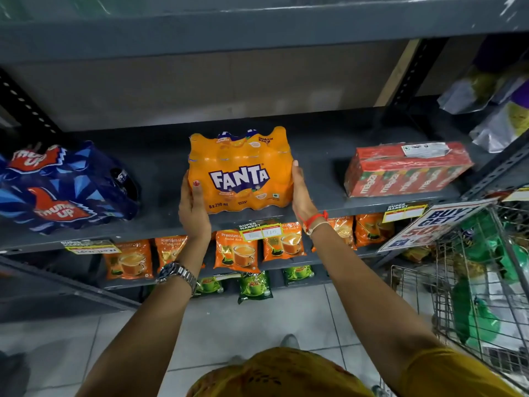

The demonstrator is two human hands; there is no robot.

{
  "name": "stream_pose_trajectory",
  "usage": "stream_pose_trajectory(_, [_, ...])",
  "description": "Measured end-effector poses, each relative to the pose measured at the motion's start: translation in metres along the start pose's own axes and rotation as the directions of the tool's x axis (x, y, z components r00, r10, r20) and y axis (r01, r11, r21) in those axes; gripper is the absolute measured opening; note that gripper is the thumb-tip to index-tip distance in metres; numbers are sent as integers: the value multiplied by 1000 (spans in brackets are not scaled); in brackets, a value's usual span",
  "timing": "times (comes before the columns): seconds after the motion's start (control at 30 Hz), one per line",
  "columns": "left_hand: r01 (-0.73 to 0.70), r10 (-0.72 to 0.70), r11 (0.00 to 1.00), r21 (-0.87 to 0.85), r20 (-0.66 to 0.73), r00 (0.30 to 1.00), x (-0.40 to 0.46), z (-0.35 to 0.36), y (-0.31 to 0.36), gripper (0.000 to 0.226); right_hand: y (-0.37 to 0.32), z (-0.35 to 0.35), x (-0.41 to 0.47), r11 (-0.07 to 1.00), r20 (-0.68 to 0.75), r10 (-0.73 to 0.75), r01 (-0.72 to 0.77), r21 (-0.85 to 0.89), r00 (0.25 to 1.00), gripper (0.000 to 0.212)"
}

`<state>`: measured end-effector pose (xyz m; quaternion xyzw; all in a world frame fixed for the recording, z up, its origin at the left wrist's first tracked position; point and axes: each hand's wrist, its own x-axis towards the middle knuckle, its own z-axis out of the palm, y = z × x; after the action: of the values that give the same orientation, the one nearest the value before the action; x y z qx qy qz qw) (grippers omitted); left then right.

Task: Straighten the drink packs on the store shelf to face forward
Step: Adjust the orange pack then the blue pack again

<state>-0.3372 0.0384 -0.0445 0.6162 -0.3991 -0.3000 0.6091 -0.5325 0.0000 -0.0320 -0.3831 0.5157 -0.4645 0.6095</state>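
An orange Fanta pack stands at the front middle of the grey shelf, its logo facing me. My left hand grips its left side, thumb on the front. My right hand presses flat against its right side. A blue Thums Up pack sits at the left, turned at an angle. A red Maaza carton pack lies at the right, skewed, with its labels running sideways.
Orange tea pouches and green pouches fill the lower shelves. A wire basket with green goods and a promo sign stands at the right. Silver pouches hang at the upper right. Price tags line the shelf edge.
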Motion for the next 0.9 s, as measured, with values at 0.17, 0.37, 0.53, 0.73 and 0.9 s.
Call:
stream_pose_trajectory(0.17, [-9, 9, 1000, 8, 40, 999, 3, -6, 0, 43, 4, 2, 3, 999, -16, 7, -6, 42, 1000, 61])
stream_pose_trajectory(0.37, [0, 12, 996, -91, 123, 992, 4, -13, 0, 41, 35, -9, -11, 969, -258, 159, -101, 225, 953, 54])
stream_pose_trajectory(0.53, [-15, 7, 997, -69, -116, 993, -20, -27, -15, 45, 43, 32, -43, 902, -527, -408, 417, -108, 746, 36])
stream_pose_trajectory(0.73, [-77, 94, 995, 56, -461, 882, -18, -98, -45, 36, 88, 95, -78, 750, -154, -640, 568, -338, 753, 27])
stream_pose_trajectory(0.9, [-160, 254, 966, 204, -621, 741, 49, -202, -30, 37, 88, 196, -72, 725, 104, -605, 601, -337, 789, 28])
